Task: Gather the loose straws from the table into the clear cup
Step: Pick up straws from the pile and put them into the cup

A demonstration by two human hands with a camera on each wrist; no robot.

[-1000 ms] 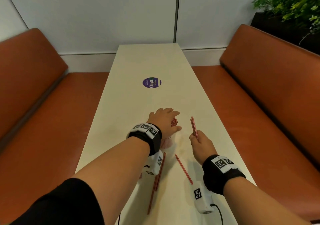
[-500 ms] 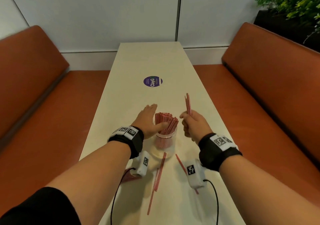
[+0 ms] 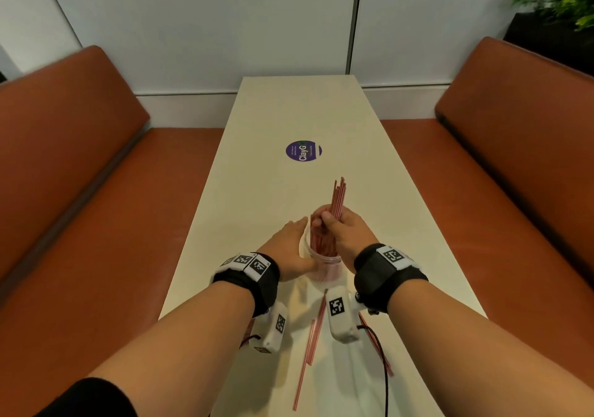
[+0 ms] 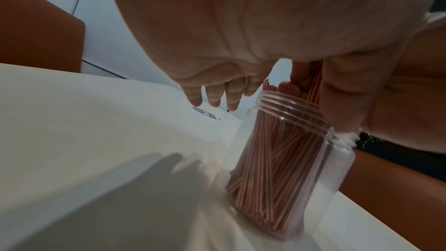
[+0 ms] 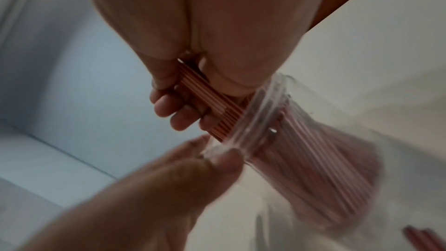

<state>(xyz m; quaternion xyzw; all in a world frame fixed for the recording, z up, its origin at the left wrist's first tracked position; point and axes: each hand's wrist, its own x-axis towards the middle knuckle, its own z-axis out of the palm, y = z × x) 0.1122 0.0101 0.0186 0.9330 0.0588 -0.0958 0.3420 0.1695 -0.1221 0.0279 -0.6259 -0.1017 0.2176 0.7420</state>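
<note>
The clear cup (image 3: pixel 324 264), a see-through plastic jar with a threaded neck, stands on the pale bench (image 3: pixel 273 127) and is packed with thin red straws. It serves here as the landmark. The right hand (image 3: pixel 345 235) is directly above the cup's mouth, fingers and thumb clenched round a bundle of red straws (image 3: pixel 338 196); the bundle's upper ends rise past the cup toward the far end of the bench, while its lower ends reach down into the cup's mouth among the straws already there. In the right wrist view the bundle (image 5: pixel 205 93) is pinched between the thumb and the curled fingers just above the threaded rim (image 5: pixel 260 114).

The left hand (image 3: pixel 289 252) is just left of the cup, its thumb pressed against the neck. Its fingers (image 4: pixel 217 93) stretch straight out past the cup's far left side and do not wrap it, so this hand is released rather than grasping.

On the near side of the cup, several loose straws (image 3: pixel 313 336) lie flat on the bench, running lengthwise toward the person. A few more (image 3: pixel 376 342) lie to the near right of the cup, partly hidden under the right wrist camera and its black cable. Beyond the cup, farther up the bench, sits a round purple sticker (image 3: pixel 303 151). Orange upholstered seats (image 3: pixel 80 175) flank the bench to the cup's left and right.
</note>
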